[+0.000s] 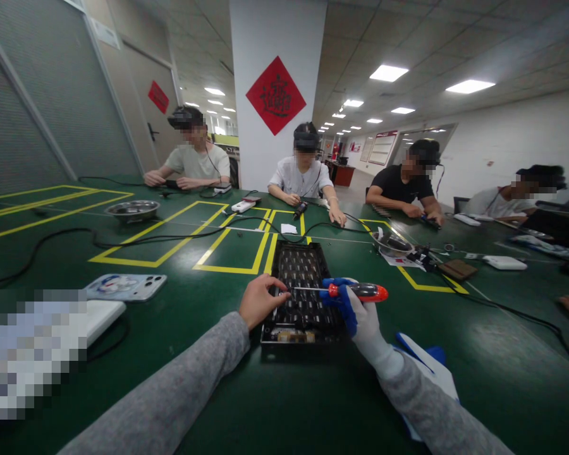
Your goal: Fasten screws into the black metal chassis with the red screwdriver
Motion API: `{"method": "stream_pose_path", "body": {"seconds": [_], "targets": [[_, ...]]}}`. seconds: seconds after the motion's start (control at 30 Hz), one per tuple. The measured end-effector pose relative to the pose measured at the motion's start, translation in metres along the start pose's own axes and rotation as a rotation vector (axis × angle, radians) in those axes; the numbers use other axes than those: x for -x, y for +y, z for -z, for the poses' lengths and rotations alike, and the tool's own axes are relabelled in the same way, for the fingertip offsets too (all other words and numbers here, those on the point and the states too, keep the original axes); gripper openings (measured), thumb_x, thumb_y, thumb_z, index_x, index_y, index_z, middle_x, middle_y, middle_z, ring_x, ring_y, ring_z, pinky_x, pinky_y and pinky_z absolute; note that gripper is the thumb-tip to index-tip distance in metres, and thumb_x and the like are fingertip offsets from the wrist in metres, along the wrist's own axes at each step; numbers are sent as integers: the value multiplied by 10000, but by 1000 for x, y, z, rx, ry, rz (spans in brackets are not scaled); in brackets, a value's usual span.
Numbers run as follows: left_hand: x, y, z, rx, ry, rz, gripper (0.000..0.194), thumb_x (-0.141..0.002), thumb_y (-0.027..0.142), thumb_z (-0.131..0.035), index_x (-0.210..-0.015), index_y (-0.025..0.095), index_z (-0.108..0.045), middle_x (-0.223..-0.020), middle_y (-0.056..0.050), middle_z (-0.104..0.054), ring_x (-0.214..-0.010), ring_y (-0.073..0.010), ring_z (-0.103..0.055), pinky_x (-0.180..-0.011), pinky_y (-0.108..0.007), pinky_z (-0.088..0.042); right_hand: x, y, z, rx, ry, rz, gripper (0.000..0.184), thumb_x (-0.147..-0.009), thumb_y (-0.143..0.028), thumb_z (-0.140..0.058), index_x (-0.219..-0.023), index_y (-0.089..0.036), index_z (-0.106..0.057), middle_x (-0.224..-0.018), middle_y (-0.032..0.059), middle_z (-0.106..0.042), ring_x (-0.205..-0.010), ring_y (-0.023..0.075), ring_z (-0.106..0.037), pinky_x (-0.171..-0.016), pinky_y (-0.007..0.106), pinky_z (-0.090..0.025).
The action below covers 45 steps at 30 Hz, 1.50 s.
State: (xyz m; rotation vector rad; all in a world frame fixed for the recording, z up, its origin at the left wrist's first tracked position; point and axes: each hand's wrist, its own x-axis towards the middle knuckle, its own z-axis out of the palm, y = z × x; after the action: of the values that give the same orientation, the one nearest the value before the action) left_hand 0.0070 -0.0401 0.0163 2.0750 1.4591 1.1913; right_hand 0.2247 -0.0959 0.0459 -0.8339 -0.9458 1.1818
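Note:
A black open tray-like case (306, 259) with rows of small metallic parts lies on the green table before me. My right hand (358, 316), in a white and blue glove, grips a screwdriver (360, 291) with a red and black handle. Its shaft points left across the case, level with the rows. My left hand (264, 299) is bare and over the case's left side, thumb and fingertips pinched together by the screwdriver's tip. Whatever is between those fingertips is too small to make out.
A spare white and blue glove (431, 366) lies by my right forearm. To the left are a phone (128, 286) and a white box (102, 322). Metal bowls (133, 210) and black cables (189, 237) are farther off. Several people sit across the table.

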Motion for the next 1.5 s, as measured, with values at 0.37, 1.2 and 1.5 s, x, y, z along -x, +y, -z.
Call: {"method": "stream_pose_path", "body": {"seconds": [0.37,1.2,1.5], "targets": [[1,0,0,-12,13,-10,139,-680,303,-667,-717,169,-674,-740,-28,-589,-684,-151,-535,-649,-259,-403,1,-1,1,44,-63,28,264,-758,-393,-632,-938,-205,-597,-1011,63,-687,-820,243,-674,-729,398,-547],[1,-2,1,85,-48,-168,97,-726,263,-650,-752,170,-663,-640,26,-414,-592,-111,-417,-560,-229,-331,7,3,-1,315,212,190,399,-749,-431,-629,-1049,-168,-620,-957,80,-693,-912,234,-641,-886,444,-467],[1,0,2,80,-65,-174,99,-727,258,-653,-769,171,-674,-638,28,-417,-601,-110,-434,-574,-228,-352,9,2,-4,313,148,155,402,-772,-423,-610,-1079,-165,-582,-976,83,-688,-888,228,-650,-886,458,-475]]}}
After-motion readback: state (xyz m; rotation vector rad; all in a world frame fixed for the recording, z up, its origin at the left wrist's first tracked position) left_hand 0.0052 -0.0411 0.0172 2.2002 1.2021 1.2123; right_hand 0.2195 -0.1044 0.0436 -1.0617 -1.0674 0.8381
